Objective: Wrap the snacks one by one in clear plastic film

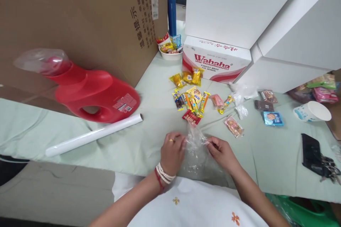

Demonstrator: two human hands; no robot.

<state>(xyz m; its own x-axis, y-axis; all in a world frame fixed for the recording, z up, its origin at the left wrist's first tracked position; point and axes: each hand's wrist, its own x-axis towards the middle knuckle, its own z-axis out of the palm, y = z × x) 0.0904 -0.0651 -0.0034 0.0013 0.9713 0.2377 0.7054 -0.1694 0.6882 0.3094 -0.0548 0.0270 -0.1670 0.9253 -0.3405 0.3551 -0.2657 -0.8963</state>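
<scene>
A crumpled clear plastic bag point(196, 149) is stretched between my two hands near the table's front edge. My left hand point(173, 152), with a ring and a white beaded bracelet, is closed on the bag's left side. My right hand point(220, 151) pinches its right side between thumb and fingers. Just beyond the bag lies a red snack packet point(191, 116). Behind that sit several narrow yellow and orange snack packets point(195, 105) and a pale yellow packet point(194, 93). To the right is a pink wrapped snack point(233, 126).
A red detergent jug point(98, 95) and a white roll point(94, 134) lie at left, before a big brown carton point(80, 14). A Wahaha carton point(215, 60) stands behind, near a snack-filled bowl point(170, 56). At right are a paper cup point(311, 111), a phone point(311, 149) and keys point(330, 170).
</scene>
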